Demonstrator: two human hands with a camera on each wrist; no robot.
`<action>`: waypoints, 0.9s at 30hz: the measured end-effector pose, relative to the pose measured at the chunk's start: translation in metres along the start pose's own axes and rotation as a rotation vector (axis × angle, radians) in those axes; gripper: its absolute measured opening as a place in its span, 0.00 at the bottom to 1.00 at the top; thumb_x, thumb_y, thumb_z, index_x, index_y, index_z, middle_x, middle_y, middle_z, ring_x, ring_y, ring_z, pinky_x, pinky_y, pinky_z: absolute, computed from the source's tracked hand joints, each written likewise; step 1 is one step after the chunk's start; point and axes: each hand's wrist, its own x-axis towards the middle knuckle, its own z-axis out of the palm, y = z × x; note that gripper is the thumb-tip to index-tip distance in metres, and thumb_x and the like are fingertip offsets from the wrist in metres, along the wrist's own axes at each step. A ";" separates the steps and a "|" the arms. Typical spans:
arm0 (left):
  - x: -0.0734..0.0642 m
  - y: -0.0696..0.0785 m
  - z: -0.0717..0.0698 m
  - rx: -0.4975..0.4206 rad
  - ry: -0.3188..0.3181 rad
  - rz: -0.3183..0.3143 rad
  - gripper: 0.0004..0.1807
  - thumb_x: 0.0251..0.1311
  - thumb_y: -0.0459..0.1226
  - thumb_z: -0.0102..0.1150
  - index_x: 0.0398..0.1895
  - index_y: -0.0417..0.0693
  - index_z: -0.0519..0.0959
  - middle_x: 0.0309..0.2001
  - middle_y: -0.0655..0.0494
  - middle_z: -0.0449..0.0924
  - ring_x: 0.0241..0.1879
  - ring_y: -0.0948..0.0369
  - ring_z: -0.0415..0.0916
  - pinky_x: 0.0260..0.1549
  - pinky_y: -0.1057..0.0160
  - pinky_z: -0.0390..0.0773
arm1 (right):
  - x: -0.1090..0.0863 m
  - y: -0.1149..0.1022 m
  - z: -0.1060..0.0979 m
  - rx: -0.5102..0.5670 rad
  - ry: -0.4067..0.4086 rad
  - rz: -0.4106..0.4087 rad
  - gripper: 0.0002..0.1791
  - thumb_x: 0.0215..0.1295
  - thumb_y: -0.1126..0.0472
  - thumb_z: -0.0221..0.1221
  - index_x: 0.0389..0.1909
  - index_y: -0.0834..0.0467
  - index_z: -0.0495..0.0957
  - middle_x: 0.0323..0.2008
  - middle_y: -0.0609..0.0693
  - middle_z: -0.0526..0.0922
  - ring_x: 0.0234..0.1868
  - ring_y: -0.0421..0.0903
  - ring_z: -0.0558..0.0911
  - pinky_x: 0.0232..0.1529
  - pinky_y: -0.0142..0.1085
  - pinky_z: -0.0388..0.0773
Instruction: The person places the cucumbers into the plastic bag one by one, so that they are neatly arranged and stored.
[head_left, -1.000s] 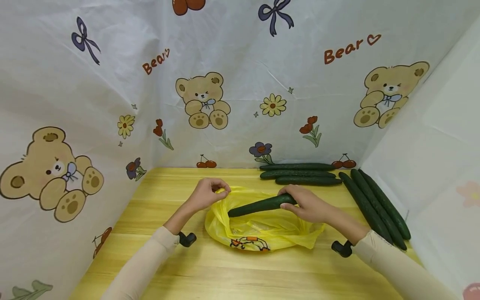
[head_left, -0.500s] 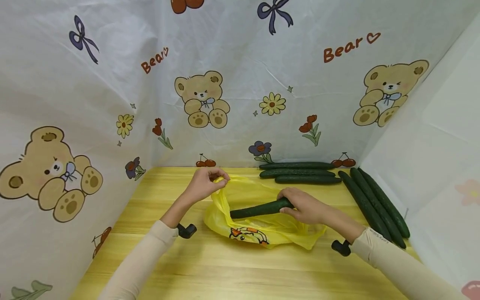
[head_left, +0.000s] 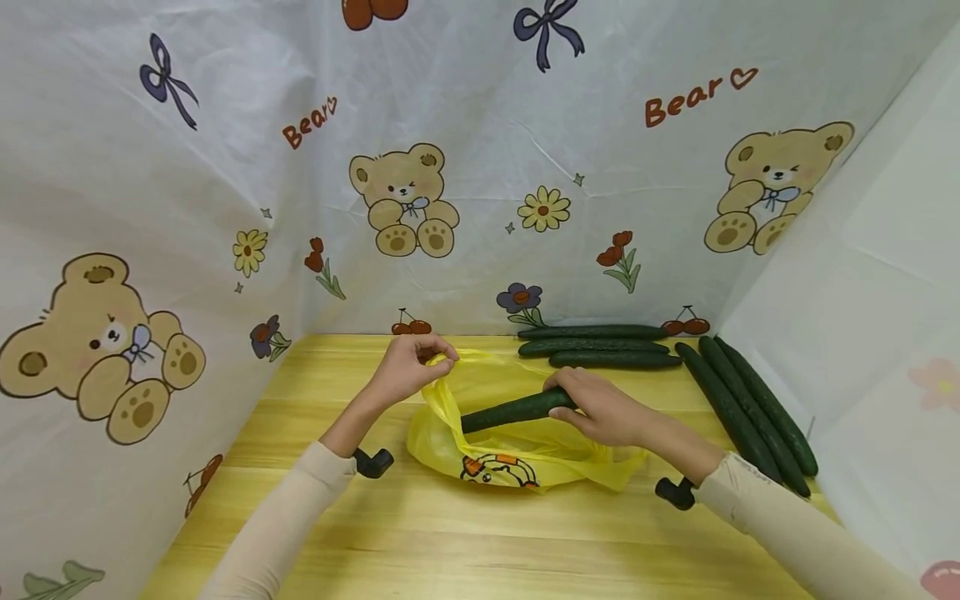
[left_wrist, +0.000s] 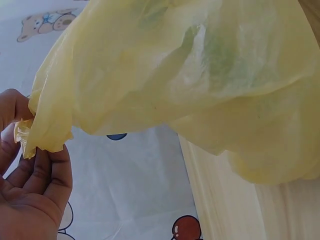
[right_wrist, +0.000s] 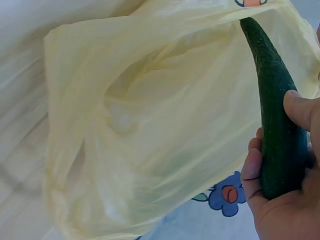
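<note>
A yellow plastic bag [head_left: 495, 458] with a printed cartoon lies on the wooden table, its mouth held up on the left. My left hand [head_left: 408, 367] pinches the bag's edge between thumb and fingers; in the left wrist view the gathered plastic [left_wrist: 45, 125] pokes out of that grip. One dark green cucumber [head_left: 513, 411] slants down into the bag mouth, its far tip hidden behind the plastic. My right hand [head_left: 603, 408] grips its thick end, thumb on one side and fingers round the other, as the right wrist view shows on the cucumber [right_wrist: 277, 100].
Three cucumbers [head_left: 600, 346] lie side by side along the back of the table [head_left: 450, 542]. Three more cucumbers [head_left: 750, 417] lie slanted along the right side. A printed cloth wall [head_left: 480, 108] rises at the back and left, a plain white wall [head_left: 885, 333] on the right.
My left hand has lifted the bag's edge upward and slightly away. My right hand has shifted a little left with the cucumber, whose tip reaches behind the bag's near edge.
</note>
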 end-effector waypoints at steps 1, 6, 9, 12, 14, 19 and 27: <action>-0.001 0.000 0.001 0.000 -0.001 0.002 0.04 0.70 0.36 0.70 0.41 0.56 0.91 0.45 0.58 0.91 0.33 0.57 0.75 0.42 0.59 0.76 | 0.002 -0.002 0.000 0.003 0.001 -0.003 0.18 0.79 0.55 0.63 0.62 0.58 0.76 0.50 0.49 0.81 0.41 0.39 0.70 0.44 0.36 0.71; -0.001 -0.002 0.006 -0.008 -0.016 0.014 0.04 0.70 0.36 0.69 0.41 0.56 0.91 0.45 0.60 0.91 0.35 0.57 0.78 0.45 0.60 0.79 | 0.015 -0.006 0.007 0.013 0.002 -0.002 0.17 0.80 0.56 0.62 0.62 0.59 0.75 0.50 0.49 0.82 0.42 0.40 0.72 0.45 0.38 0.73; -0.002 -0.003 0.008 -0.019 -0.027 0.023 0.04 0.70 0.35 0.70 0.42 0.50 0.91 0.45 0.59 0.91 0.38 0.57 0.81 0.45 0.61 0.80 | 0.021 -0.007 0.016 0.028 -0.006 0.004 0.18 0.80 0.56 0.62 0.62 0.60 0.75 0.52 0.52 0.82 0.45 0.43 0.76 0.49 0.43 0.77; -0.002 -0.003 0.010 -0.026 -0.044 0.015 0.04 0.70 0.36 0.70 0.42 0.50 0.92 0.45 0.58 0.91 0.40 0.58 0.83 0.45 0.61 0.81 | 0.023 -0.007 0.026 0.047 -0.024 0.009 0.18 0.81 0.56 0.61 0.63 0.61 0.75 0.54 0.53 0.82 0.49 0.45 0.78 0.55 0.47 0.79; -0.003 -0.003 0.010 -0.030 -0.052 0.001 0.03 0.70 0.37 0.71 0.41 0.52 0.92 0.45 0.59 0.91 0.42 0.59 0.84 0.47 0.61 0.82 | 0.022 -0.007 0.030 0.058 -0.033 0.013 0.18 0.81 0.57 0.61 0.63 0.61 0.75 0.55 0.54 0.82 0.52 0.47 0.79 0.57 0.49 0.79; -0.003 -0.003 0.010 -0.034 -0.055 -0.020 0.05 0.70 0.37 0.70 0.42 0.48 0.91 0.46 0.58 0.91 0.43 0.57 0.85 0.47 0.60 0.82 | 0.023 -0.002 0.036 0.003 -0.012 0.046 0.19 0.79 0.57 0.63 0.63 0.62 0.77 0.58 0.56 0.84 0.57 0.53 0.82 0.62 0.54 0.80; -0.004 -0.008 0.010 -0.038 -0.054 -0.015 0.06 0.71 0.37 0.69 0.43 0.46 0.91 0.46 0.57 0.92 0.40 0.55 0.84 0.41 0.62 0.79 | 0.033 0.009 0.047 -0.215 0.197 0.127 0.14 0.74 0.61 0.68 0.56 0.58 0.83 0.52 0.55 0.83 0.49 0.55 0.77 0.50 0.50 0.76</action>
